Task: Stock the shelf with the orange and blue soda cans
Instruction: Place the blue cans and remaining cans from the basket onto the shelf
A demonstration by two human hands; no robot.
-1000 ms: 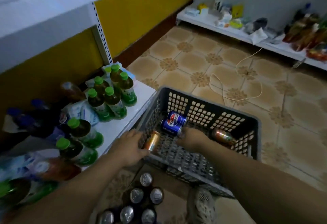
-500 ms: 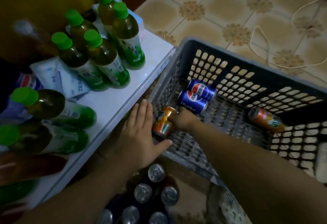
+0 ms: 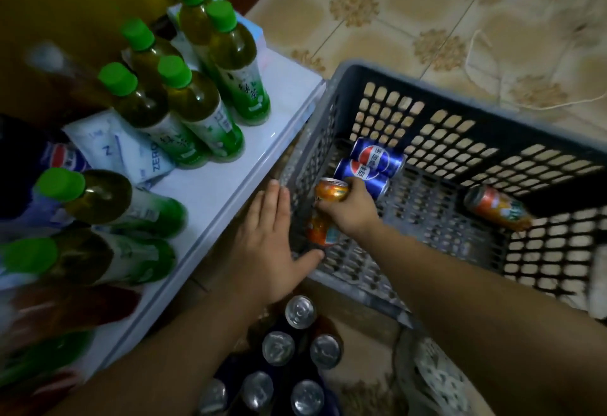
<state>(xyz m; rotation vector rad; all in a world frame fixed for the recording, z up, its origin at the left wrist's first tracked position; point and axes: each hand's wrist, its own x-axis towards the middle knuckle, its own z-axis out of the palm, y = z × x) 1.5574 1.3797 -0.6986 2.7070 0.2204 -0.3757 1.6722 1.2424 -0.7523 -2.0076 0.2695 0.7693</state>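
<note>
Tiled floor (image 3: pixel 427 21) by a white shelf (image 3: pixel 223 192): right hand (image 3: pixel 353 211) grips an orange can (image 3: pixel 323 234) inside the grey crate (image 3: pixel 492 133).
Left hand (image 3: pixel 266 244) lies flat, fingers straight, against the crate's outer left wall. Two blue cans (image 3: pixel 377 157) lie just beyond the held can; a second orange can (image 3: pixel 496 208) lies at the crate's right. Upright cans (image 3: pixel 289 346) stand before the crate; green-capped bottles (image 3: pixel 197 110) fill the shelf left of it.

Small shop, by the look. Low white shelf (image 3: pixel 230 185) carried rows of identical green-capped bottles (image 3: pixel 197 110); a plastic crate (image 3: pixel 492 139) of soda cans (image 3: pixel 374 159) stood beside it on tiled floor (image 3: pixel 427 21).
</note>
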